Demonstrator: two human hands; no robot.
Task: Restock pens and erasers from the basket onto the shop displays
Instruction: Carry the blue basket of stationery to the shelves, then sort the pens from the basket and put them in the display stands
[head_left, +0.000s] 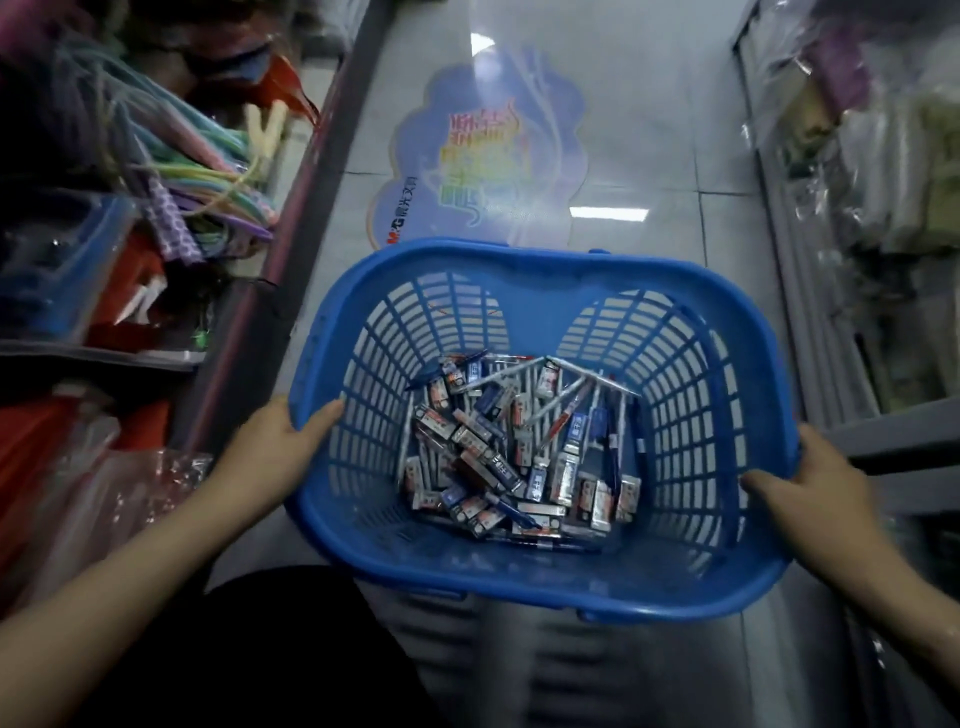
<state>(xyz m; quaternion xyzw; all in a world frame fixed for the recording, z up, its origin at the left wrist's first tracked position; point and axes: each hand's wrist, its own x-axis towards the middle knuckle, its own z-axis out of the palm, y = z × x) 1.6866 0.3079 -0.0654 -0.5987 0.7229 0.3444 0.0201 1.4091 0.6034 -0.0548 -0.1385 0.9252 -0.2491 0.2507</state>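
A blue slatted plastic basket fills the middle of the head view, held above the tiled floor. Its bottom is covered with several small boxed erasers and several pens lying loose among them. My left hand grips the basket's left rim, thumb inside the wall. My right hand grips the right rim the same way. Both arms reach in from the bottom corners.
A shop shelf on the left holds coloured skipping ropes and clear plastic boxes. Shelves with wrapped goods line the right. A purple floor sticker lies on the grey tiles ahead. The aisle between is narrow.
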